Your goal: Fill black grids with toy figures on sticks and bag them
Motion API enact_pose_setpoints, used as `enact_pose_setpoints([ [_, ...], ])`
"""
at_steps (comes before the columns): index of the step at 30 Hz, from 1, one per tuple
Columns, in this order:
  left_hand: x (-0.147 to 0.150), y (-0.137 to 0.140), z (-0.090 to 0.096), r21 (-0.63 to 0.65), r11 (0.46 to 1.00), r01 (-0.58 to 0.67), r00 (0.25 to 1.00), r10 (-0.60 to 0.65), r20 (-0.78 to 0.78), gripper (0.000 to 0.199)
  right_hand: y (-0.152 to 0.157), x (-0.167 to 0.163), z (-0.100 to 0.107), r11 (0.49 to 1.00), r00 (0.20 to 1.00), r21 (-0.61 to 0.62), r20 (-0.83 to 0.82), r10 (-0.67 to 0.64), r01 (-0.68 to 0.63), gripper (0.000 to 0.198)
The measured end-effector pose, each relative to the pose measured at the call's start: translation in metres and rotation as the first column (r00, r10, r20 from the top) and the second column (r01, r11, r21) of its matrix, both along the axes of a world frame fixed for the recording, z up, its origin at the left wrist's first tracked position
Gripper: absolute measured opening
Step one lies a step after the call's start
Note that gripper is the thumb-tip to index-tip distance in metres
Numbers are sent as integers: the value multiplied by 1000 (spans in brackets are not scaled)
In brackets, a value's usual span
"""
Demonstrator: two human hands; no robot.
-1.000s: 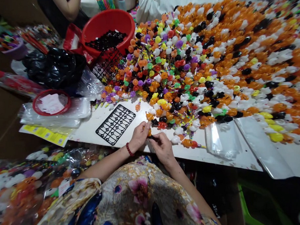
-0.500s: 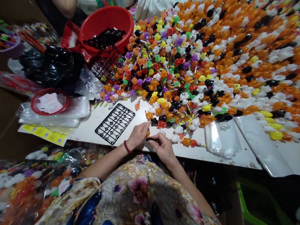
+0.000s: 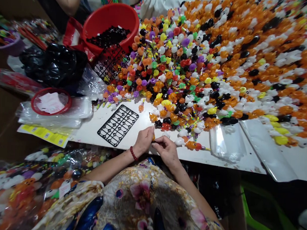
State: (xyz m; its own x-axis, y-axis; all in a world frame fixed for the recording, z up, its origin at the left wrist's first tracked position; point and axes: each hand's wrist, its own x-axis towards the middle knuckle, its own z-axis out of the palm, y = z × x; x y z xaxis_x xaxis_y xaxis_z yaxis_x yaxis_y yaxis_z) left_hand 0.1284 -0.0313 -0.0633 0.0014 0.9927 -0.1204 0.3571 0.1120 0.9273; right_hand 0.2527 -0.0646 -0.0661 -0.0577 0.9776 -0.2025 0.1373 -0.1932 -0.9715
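Observation:
My left hand (image 3: 144,141), with a red bead bracelet at its wrist, is closed round a small orange plastic piece (image 3: 153,137), most of which the fingers hide. Right beside it, my right hand (image 3: 166,149) pinches thumb and forefinger together against that piece. What sits in this pinch is too small and covered to make out. To the left a black plastic grid (image 3: 118,125) lies flat on the white table (image 3: 86,134). Just beyond my hands is the near edge of a big heap of small coloured plastic figures (image 3: 166,102), some on striped sticks.
A red tub (image 3: 112,13) with black grids stands at the back left. Nearer are a black plastic bag (image 3: 53,63) and a red basket (image 3: 51,101) with papers. Clear bags (image 3: 227,141) lie to the right. Bagged figures (image 3: 27,197) sit low at left. Another person's arm (image 3: 68,1) shows behind.
Both hands stay together near the table edge and have shifted slightly. The black bit that showed at my right fingertips is now mostly hidden.

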Motion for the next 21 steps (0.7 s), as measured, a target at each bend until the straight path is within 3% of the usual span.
enact_pose_setpoints([
  [4, -2, 5, 3, 44, 999, 1, 998, -4, 69, 38, 12, 11, 5, 984, 994, 177, 107, 12, -31, 11],
  [7, -13, 23, 7, 74, 994, -79, 996, 75, 52, 29, 31, 39, 14, 931, 969, 360, 202, -140, 60, 20],
  [10, -28, 55, 9, 177, 967, -185, 976, 202, -82, 15, 56, 70, 26, 812, 855, 560, 329, -400, 165, 37],
  [13, -39, 90, 7, 243, 948, -203, 964, 237, -118, 27, 74, 76, 32, 678, 710, 734, 456, -537, 41, 45],
  [17, -41, 109, 4, 204, 960, -193, 976, 209, -57, 32, 74, 35, 15, 647, 714, 725, 581, -390, -236, 44],
  [21, -38, 87, 3, 102, 992, -75, 996, 79, -33, 23, 72, -4, -16, 640, 722, 651, 659, -209, -408, 57],
])
